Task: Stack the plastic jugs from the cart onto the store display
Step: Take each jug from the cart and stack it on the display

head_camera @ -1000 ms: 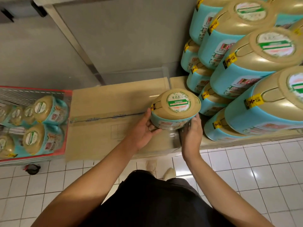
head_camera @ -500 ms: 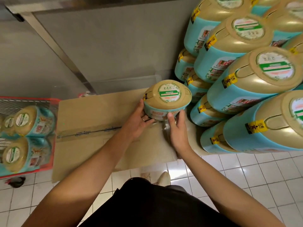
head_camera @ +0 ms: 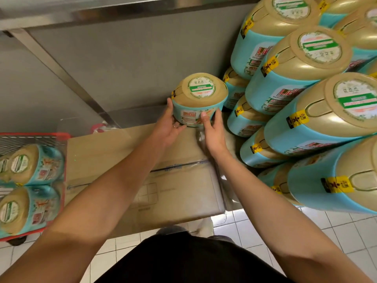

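Beside the display stack (head_camera: pixel 306 88), grips one plastic jug (head_camera: pixel 199 101) between left hand (head_camera: pixel 168 127) and right hand (head_camera: pixel 213 131), fingers curled round it.

Red letters beginning "Lib" are showing on the teal wraps of the stacked jugs (head_camera: pixel 281 86) (the rest of the word is blurring out). Their yellow tags (head_camera: pixel 297 119) are carrying black characters and the round lid stickers (head_camera: pixel 356 98) a green band of white print, none of it reading clearly. Blue print on the cardboard box (head_camera: pixel 173 190) tape and the held jug (head_camera: pixel 199 99) label are likewise blurring past reading.
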`<control>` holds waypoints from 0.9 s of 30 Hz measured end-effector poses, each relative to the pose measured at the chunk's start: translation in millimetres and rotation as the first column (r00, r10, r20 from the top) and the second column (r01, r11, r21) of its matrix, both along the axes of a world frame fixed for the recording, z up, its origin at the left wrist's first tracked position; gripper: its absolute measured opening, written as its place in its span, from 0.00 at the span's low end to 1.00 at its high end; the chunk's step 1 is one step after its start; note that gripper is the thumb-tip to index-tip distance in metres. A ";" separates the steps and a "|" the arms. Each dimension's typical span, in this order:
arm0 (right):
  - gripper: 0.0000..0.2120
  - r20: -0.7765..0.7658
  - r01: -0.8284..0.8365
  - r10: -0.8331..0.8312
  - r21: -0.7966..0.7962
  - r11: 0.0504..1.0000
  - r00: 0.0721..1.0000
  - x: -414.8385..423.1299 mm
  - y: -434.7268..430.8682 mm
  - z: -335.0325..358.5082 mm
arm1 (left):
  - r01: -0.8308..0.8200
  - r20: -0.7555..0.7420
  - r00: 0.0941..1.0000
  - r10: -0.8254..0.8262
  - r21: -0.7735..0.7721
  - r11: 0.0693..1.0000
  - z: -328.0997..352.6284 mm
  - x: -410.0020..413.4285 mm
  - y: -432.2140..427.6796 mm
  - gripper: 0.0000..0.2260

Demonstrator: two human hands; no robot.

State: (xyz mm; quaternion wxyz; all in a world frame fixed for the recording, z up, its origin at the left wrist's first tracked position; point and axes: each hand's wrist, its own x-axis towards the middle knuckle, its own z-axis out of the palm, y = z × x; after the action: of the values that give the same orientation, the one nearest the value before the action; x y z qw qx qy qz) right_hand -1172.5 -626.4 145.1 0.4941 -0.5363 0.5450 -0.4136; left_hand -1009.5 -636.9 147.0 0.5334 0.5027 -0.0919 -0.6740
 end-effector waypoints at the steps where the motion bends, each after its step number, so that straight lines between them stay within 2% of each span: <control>1: 0.25 0.001 -0.004 0.004 0.009 1.000 1.000 1.5 -5.4 0.6 | -0.015 -0.010 1.000 0.015 -0.002 1.000 -2.2 2.1 -4.6 0.28; 7: 0.24 -0.055 -0.008 0.010 0.034 0.999 0.998 15.3 -33.6 9.1 | -0.079 -0.036 0.996 0.080 0.026 0.997 -1.3 13.0 -27.6 0.34; 15: 0.22 -0.095 0.043 -0.042 0.007 0.999 0.995 22.0 -32.8 7.0 | 0.034 0.061 0.998 -0.033 -0.002 0.999 -1.4 19.9 -25.9 0.29; 17: 0.24 -0.101 0.057 -0.056 0.002 0.998 0.993 23.3 -29.7 7.3 | 0.056 0.075 0.996 -0.054 -0.028 0.998 -0.1 24.5 -24.6 0.26; 20: 0.28 -0.136 0.094 -0.092 0.009 0.996 0.986 21.2 -21.2 4.4 | 0.053 0.078 0.996 -0.051 -0.018 0.998 -0.8 28.7 -21.5 0.27; 23: 0.30 -0.137 0.132 -0.123 0.060 0.989 0.983 14.3 -8.8 -1.6 | 0.050 0.148 0.988 -0.053 0.027 0.998 1.5 27.7 -16.2 0.27; 27: 0.26 -0.142 0.192 -0.174 0.129 0.973 0.974 -2.7 33.9 -13.8 | 0.030 0.220 0.975 -0.043 0.062 0.998 2.0 27.6 0.8 0.28</control>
State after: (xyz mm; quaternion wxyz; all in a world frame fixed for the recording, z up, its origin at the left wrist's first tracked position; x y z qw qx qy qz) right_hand -1175.2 -592.4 131.3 0.4542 -0.4729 0.6514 -0.3818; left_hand -981.9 -636.1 149.0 0.4924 0.5882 -0.1401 -0.6260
